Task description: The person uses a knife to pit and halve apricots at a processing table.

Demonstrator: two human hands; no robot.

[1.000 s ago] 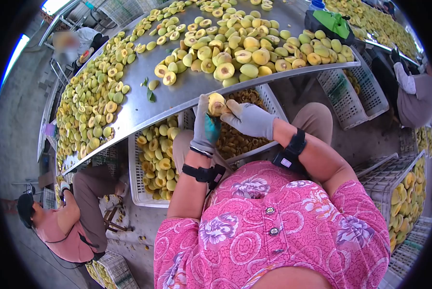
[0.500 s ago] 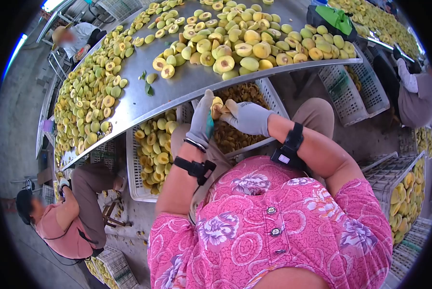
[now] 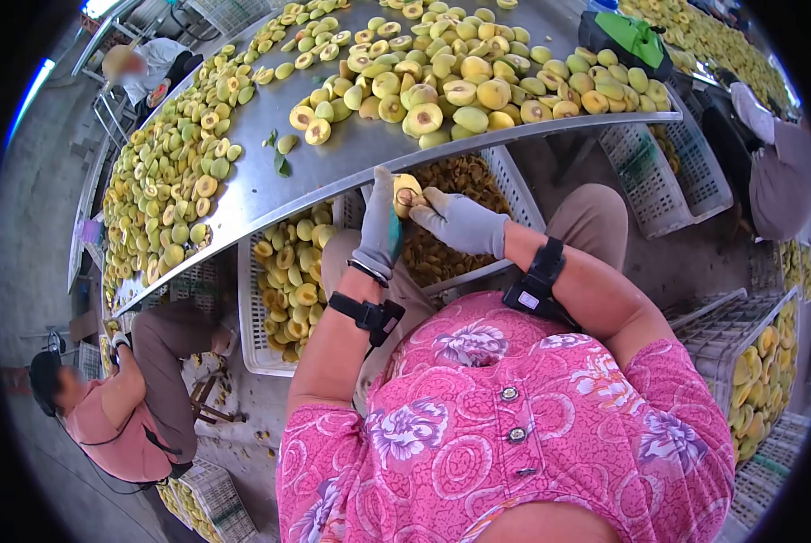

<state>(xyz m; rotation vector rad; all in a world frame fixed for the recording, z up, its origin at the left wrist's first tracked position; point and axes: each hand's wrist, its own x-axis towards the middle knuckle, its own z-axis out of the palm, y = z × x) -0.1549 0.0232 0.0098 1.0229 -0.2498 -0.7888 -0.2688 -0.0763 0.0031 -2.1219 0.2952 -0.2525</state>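
Observation:
My left hand (image 3: 379,226), in a grey glove with green on its palm side, holds a halved yellow peach (image 3: 405,188) upright with the cut face turned to the right. My right hand (image 3: 462,223), gloved too, is closed with its fingertips against that cut face. Something thin and dark shows at those fingertips, too small to name. Below both hands stands a crate (image 3: 516,192) of brown pits and scraps (image 3: 457,249). To its left, another crate (image 3: 247,317) holds peach halves (image 3: 289,281).
A metal table (image 3: 251,195) curves ahead, its edge just beyond my hands, with heaps of peach halves (image 3: 460,77). A green bag (image 3: 636,38) lies on it. Co-workers sit at left (image 3: 120,416) and right (image 3: 781,172). Crates (image 3: 663,181) stand at the right.
The peach half has turned so that more of its cut face shows. My right fingertips have shifted slightly down and right on it. My left hand stays almost in place.

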